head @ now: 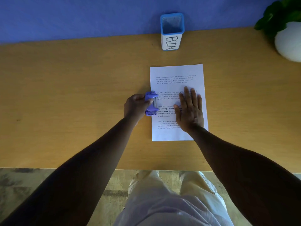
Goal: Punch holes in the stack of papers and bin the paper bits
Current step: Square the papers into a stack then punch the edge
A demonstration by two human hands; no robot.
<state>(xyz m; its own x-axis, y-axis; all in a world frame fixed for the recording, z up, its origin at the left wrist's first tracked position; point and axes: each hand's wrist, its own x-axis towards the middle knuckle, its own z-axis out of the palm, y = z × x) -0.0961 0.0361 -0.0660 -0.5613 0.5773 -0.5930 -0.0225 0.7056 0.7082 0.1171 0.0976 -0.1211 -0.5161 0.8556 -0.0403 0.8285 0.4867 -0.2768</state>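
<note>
A stack of white printed papers (pixel 175 72) lies flat on the wooden table (pixel 73 95), right of centre. A small purple hole punch (pixel 151 103) sits over the middle of the stack's left edge. My left hand (pixel 136 107) grips the punch from the left, thumb on top of it. My right hand (pixel 189 108) rests flat on the papers with fingers spread, pressing them down. A blue-rimmed mesh cup labelled BIN (pixel 171 32) stands upright at the back of the table, beyond the papers.
A white pot with a green plant (pixel 288 39) sits at the back right corner. A blue wall (pixel 81 17) runs behind the table. The table's front edge is near my legs, with floor below.
</note>
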